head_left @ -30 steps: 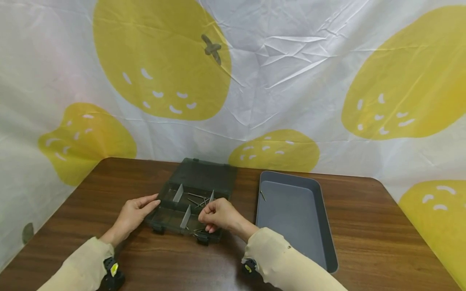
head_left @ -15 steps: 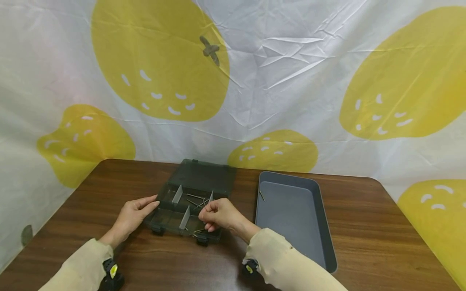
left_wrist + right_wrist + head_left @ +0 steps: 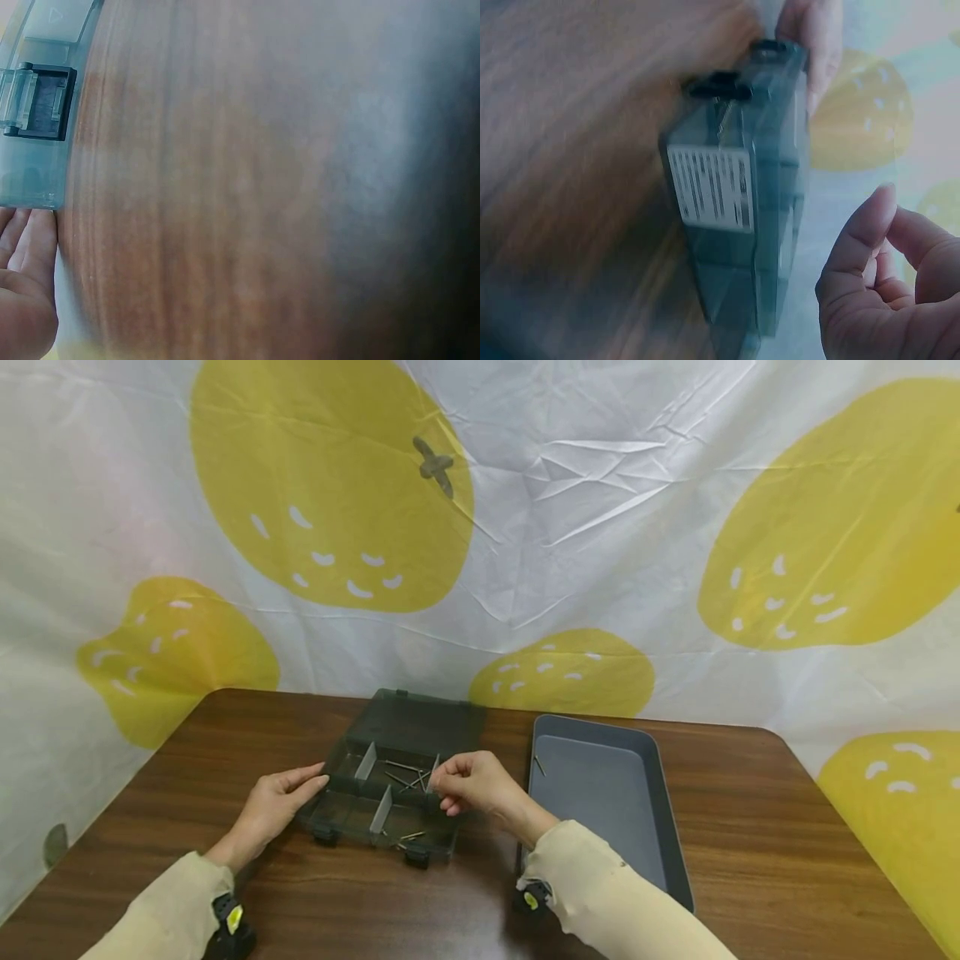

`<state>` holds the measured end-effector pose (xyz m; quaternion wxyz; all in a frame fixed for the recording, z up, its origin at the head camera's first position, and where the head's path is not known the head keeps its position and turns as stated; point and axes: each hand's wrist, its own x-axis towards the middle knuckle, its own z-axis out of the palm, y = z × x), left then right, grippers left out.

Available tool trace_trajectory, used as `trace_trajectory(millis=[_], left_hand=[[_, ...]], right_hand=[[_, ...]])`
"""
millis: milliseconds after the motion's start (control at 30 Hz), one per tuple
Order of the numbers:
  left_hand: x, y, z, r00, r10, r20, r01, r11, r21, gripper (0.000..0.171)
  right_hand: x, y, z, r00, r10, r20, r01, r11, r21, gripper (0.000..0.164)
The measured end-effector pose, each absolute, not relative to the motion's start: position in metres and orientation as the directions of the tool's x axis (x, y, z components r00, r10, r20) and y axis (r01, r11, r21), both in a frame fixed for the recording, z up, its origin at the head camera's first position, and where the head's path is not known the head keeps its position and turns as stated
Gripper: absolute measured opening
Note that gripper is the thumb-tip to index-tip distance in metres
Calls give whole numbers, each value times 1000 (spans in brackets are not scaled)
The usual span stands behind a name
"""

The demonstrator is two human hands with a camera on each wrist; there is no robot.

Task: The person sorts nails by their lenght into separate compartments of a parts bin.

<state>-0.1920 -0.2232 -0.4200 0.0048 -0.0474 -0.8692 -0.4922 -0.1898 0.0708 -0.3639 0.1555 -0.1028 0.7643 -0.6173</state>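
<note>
A dark translucent compartment box stands on the table with its lid raised at the back. Several thin screws cross each other in its back compartment, and shorter brass-coloured screws lie in the front right one. My left hand touches the box's left side with straight fingers. Just above the box's right edge is my right hand, thumb and index tips together. In the right wrist view, those fingertips meet against a bright background; whether something thin is between them I cannot tell.
A grey rectangular tray stands right of the box, with one screw near its left wall. The brown wooden table meets a white cloth printed with yellow fruit. A barcode label is on the box.
My right hand has risen from the front right compartment and moved right, uncovering the brass-coloured screws. The left hand, box and tray have stayed put.
</note>
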Motion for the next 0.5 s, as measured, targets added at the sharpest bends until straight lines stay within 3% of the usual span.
trace_trajectory(millis=[500], left_hand=[[-193, -222, -421, -995, 67, 74, 98, 505, 858, 50]], right_hand=[[-210, 131, -353, -988, -89, -123, 114, 96, -989, 20]])
